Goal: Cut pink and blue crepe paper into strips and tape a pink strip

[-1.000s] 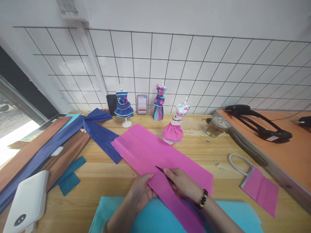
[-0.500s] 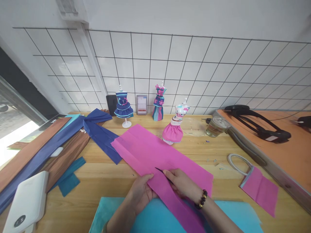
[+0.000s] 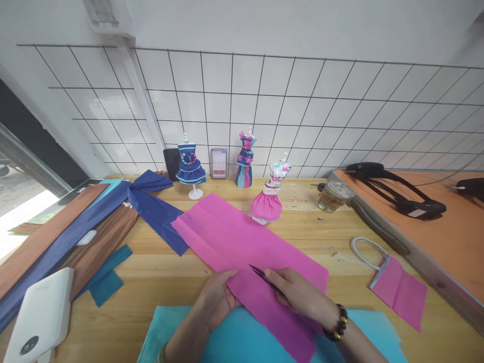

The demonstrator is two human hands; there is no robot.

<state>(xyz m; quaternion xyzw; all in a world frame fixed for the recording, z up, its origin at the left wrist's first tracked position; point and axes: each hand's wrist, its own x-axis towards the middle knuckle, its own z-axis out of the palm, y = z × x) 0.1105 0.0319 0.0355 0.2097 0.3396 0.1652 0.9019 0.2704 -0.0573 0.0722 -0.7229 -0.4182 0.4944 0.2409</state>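
Observation:
A long sheet of pink fabric [image 3: 242,232] lies slantwise over the wooden table and over turquoise fabric [image 3: 242,338] at the front. My left hand [image 3: 221,295] pinches its near edge, with the thumb on top and the fingers underneath. In my right hand [image 3: 297,292] is a pair of dark scissors [image 3: 261,274], handles hidden by the fingers. Their pointed blades look closed and aim up-left over the pink fabric, right of my left thumb. Below my right hand, a strip of the pink fabric hangs toward the front.
Three small dress forms stand at the back: a blue one [image 3: 190,164], a flowered one [image 3: 245,159] and a pink-skirted one [image 3: 267,201]. Left are fabric strips [image 3: 159,217] and a white power bank [image 3: 45,307]. Right are a glass [image 3: 335,196] and a pink fabric piece [image 3: 401,290].
My right hand and the scissors have moved a little right and down, away from my left hand. The blades now lie over the fabric's surface. My left hand has hardly moved.

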